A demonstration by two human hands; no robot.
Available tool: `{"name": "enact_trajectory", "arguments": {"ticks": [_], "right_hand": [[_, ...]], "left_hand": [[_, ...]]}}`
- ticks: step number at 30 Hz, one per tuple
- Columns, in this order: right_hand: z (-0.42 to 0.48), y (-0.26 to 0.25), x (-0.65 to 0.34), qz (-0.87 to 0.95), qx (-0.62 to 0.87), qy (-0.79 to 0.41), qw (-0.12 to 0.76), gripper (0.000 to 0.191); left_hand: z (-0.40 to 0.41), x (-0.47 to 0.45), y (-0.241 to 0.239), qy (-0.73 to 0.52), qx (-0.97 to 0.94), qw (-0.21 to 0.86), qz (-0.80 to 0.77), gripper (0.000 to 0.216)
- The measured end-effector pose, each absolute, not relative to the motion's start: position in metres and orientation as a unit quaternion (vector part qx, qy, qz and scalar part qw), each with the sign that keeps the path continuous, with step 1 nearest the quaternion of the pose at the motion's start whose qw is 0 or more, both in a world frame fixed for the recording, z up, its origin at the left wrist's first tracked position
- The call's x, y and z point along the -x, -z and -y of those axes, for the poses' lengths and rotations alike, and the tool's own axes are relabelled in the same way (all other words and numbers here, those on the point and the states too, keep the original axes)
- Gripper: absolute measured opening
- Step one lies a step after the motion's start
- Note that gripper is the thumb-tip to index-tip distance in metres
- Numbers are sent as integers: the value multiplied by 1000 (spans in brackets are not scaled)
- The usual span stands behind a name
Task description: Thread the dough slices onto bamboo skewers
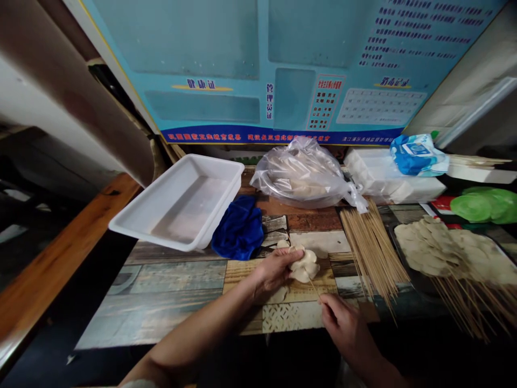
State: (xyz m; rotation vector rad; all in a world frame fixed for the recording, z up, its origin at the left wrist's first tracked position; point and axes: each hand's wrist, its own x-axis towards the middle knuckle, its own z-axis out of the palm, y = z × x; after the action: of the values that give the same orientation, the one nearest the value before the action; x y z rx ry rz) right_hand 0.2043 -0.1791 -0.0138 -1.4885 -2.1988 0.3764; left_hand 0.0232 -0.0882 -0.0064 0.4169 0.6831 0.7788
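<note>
My left hand (278,268) is closed around a small bunch of thin pale slices (306,267), thumb on top. A thin wooden skewer (314,288) runs from the slices down to my right hand (341,322), whose fingers pinch its lower end. A few loose pale slices lie on the table by my left hand, partly hidden under it. To the right, a pile of bare wooden skewers (374,248) lies on the table. Farther right, a dark tray holds skewered slices (428,245) with their sticks pointing toward me.
A white plastic bin (232,186) and a blue cloth (238,229) are at the left. A tied clear plastic bag (299,175) stands at the back, beside white packages (379,172), a blue-white packet (418,154) and a green plastic bag (484,205). A blue poster board rises behind.
</note>
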Motion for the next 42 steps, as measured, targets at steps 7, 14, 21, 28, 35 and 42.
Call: {"name": "enact_trajectory", "arguments": {"ticks": [7, 14, 21, 28, 35, 42], "right_hand": [[178, 9, -206, 789, 550, -110, 251, 26], [181, 6, -216, 779, 561, -113, 257, 25], [181, 3, -217, 777, 567, -108, 252, 24], [183, 2, -217, 786, 552, -100, 259, 23], [184, 1, -217, 786, 550, -101, 264, 23], [188, 6, -212, 801, 522, -157, 246, 24]], "left_hand": [[85, -20, 6, -383, -232, 827, -340, 39], [82, 30, -5, -422, -441, 643, -463, 26], [112, 63, 2, -254, -751, 362, -490, 9], [122, 55, 25, -167, -816, 311, -459, 8], [91, 49, -1, -382, -534, 548, -518, 21], [54, 14, 0, -535, -232, 709, -396, 32]]}}
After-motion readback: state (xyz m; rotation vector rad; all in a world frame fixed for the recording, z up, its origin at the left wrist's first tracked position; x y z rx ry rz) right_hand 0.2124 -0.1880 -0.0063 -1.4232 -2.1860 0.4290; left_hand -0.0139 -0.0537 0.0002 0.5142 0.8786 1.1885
